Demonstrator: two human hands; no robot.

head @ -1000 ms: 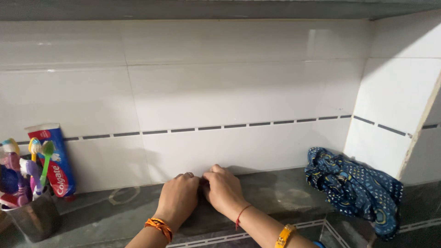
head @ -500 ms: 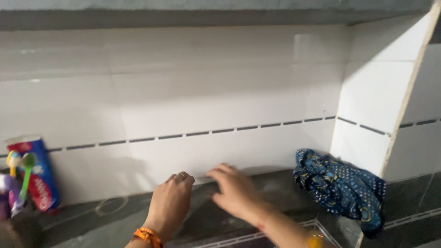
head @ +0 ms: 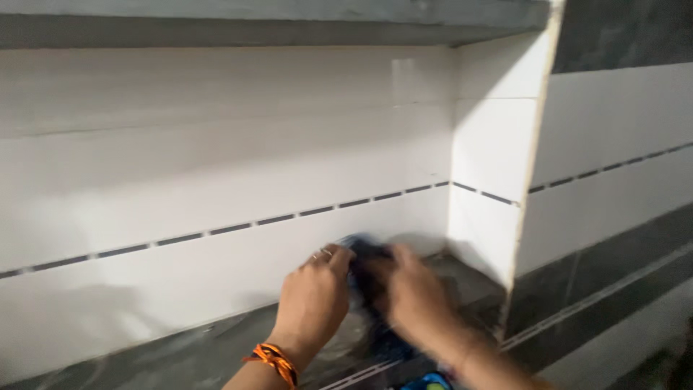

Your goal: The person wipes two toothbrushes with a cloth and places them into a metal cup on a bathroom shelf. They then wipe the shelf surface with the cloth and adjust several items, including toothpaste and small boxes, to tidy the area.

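While both hands meet over a dark stone shelf (head: pixel 216 347), the left hand (head: pixel 312 303) and blurred right hand (head: pixel 411 300) clench a dark blue patterned cloth (head: pixel 364 253) between them — likely gathering it; lifting needs a firm hold.

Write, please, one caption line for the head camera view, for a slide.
Both hands, left hand and motion-blurred right hand, on a dark blue patterned cloth at the white tiled wall.

A tiled recess under a grey slab

White wall tiles (head: pixel 216 144) carried a thin dark dashed stripe (head: pixel 216 231); a dark stone ledge (head: pixel 180 354) lay below, light falling from the right.
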